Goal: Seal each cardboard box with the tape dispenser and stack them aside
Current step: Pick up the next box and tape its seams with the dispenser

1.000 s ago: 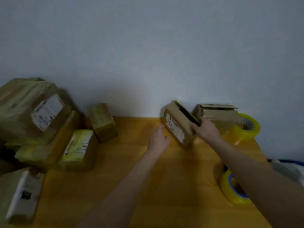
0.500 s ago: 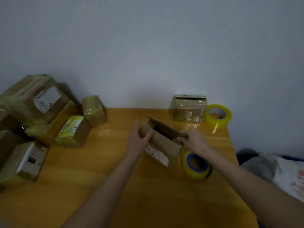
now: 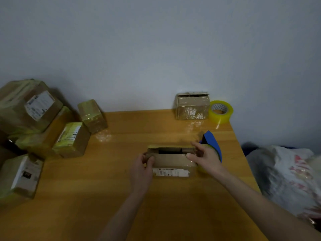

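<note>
Leftward, taped boxes [image 3: 71,140]; perhaps tape dispenser [image 3: 212,141] behind right hand [image 3: 206,158].

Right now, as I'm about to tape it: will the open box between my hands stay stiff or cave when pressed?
The open box likely gives on top: its flaps gape over a dark gap. Probably light, as left hand and right hand grip only its ends.

We see a small brown cardboard box [image 3: 171,160] lying lengthwise near the middle of the table [image 3: 104,197]. Its top flaps are partly open over a dark gap, and a white label is on its near side. Just beside its right end stands the blue tape dispenser [image 3: 212,143], seemingly carrying a yellowish roll. A second box [image 3: 192,106], glossy with clear tape, sits at the far edge. More taped boxes [image 3: 69,138] are piled along the left edge.
</note>
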### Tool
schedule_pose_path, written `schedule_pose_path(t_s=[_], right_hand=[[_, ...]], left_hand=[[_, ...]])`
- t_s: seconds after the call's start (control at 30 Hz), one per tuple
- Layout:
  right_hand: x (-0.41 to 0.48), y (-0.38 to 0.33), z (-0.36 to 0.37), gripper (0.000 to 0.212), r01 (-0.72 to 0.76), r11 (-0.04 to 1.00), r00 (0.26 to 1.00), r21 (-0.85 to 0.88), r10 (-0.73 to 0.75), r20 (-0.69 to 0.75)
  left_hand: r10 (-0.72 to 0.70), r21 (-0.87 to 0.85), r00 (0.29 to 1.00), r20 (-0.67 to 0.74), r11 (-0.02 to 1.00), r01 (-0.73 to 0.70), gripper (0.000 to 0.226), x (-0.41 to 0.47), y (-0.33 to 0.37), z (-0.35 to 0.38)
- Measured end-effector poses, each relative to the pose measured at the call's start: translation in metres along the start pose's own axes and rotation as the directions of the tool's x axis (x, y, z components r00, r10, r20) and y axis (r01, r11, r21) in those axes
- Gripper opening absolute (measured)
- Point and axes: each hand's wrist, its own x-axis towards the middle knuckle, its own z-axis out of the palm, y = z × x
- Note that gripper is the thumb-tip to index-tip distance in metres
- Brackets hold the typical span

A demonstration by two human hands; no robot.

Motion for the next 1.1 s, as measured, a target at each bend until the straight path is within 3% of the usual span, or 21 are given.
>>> schedule_pose_path(t_s=[0.13, 0.2, 0.27, 0.33, 0.43, 0.67, 0.77, 0.87, 0.93, 1.0, 1.1], right_hand=[[-0.008, 0.000, 0.014, 0.055, 0.074, 0.959, 0.991, -0.272, -0.102, -0.090], [-0.010, -0.001, 0.016, 0.053, 0.078, 0.916, 0.990, -0.393, -0.118, -0.078], [-0.012, 0.000, 0.014, 0.055, 0.087, 0.866, 0.993, -0.493, -0.112, -0.021], [-0.015, 0.002, 0.012, 0.059, 0.095, 0.838, 0.996, -0.538, -0.082, 0.048], [-0.016, 0.003, 0.012, 0.062, 0.089, 0.871, 0.996, -0.484, -0.066, 0.063], [0.000, -0.007, 0.019, 0.045, -0.028, 0.899, 0.982, -0.437, -0.057, -0.179], [0.003, -0.011, 0.014, 0.035, -0.040, 0.873, 0.984, -0.486, -0.051, -0.173], [0.008, -0.013, 0.007, 0.030, 0.006, 0.824, 0.991, -0.566, -0.082, -0.109], [0.011, -0.011, -0.007, 0.031, 0.009, 0.905, 0.998, -0.425, -0.033, -0.048], [0.016, -0.002, -0.029, 0.039, -0.082, 0.959, 0.991, -0.272, 0.049, -0.125], [0.026, 0.026, -0.058, 0.058, -0.325, 0.858, 0.932, -0.397, 0.221, -0.286]], left_hand=[[-0.011, -0.010, 1.000, 0.028, 1.000, 0.011, 0.016, 0.001, -0.005, -0.002], [-0.062, -0.049, 0.997, 0.051, 0.997, 0.064, 0.029, 0.000, -0.004, -0.005], [0.008, 0.072, 0.996, 0.093, 0.997, -0.015, 0.056, 0.000, -0.004, -0.006], [0.130, 0.188, 0.974, 0.185, 0.968, -0.165, 0.063, -0.003, 0.001, -0.004], [0.137, 0.251, 0.941, 0.310, 0.943, -0.220, 0.058, -0.005, 0.005, 0.002], [0.157, 0.394, 0.919, 0.361, 0.868, -0.303, 0.077, -0.002, -0.002, 0.001], [0.193, 0.422, 0.909, 0.370, 0.837, -0.349, 0.077, 0.004, -0.003, 0.001], [0.170, 0.335, 0.906, 0.388, 0.890, -0.310, 0.073, 0.010, -0.002, -0.002], [0.193, 0.318, 0.896, 0.401, 0.887, -0.334, 0.073, 0.011, -0.005, -0.005], [0.226, 0.328, 0.890, 0.396, 0.871, -0.366, 0.073, 0.012, -0.007, -0.006], [0.234, 0.345, 0.895, 0.381, 0.862, -0.372, 0.073, 0.013, -0.010, -0.005]])
